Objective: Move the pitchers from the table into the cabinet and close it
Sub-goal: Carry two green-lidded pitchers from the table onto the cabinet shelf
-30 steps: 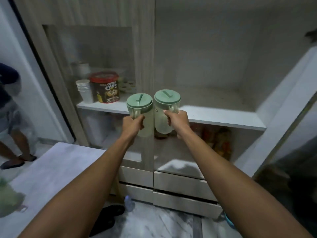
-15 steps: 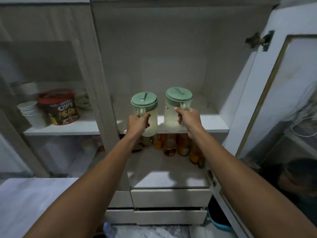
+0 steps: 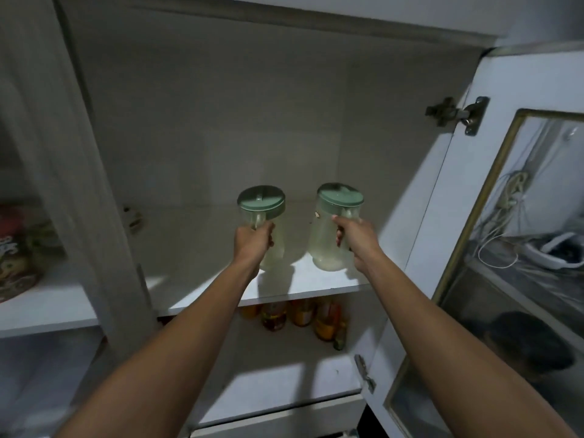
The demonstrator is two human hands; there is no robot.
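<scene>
Two clear plastic pitchers with green lids are inside the open right cabinet bay, over its white shelf. My left hand grips the handle of the left pitcher. My right hand grips the handle of the right pitcher, whose base is at or just above the shelf board. Whether either base rests on the shelf I cannot tell. The cabinet door, white with a gold-framed glass pane, stands swung open on the right.
The closed left glass door shows a red-lidded cereal tub behind it. Several bottles stand on the lower shelf below the pitchers. Drawers lie underneath. A metal hinge sits at the upper right.
Both hands have carried the pitchers forward and up from in front of the cabinet onto the shelf level inside the right bay. The camera has moved closer and tilted up.
</scene>
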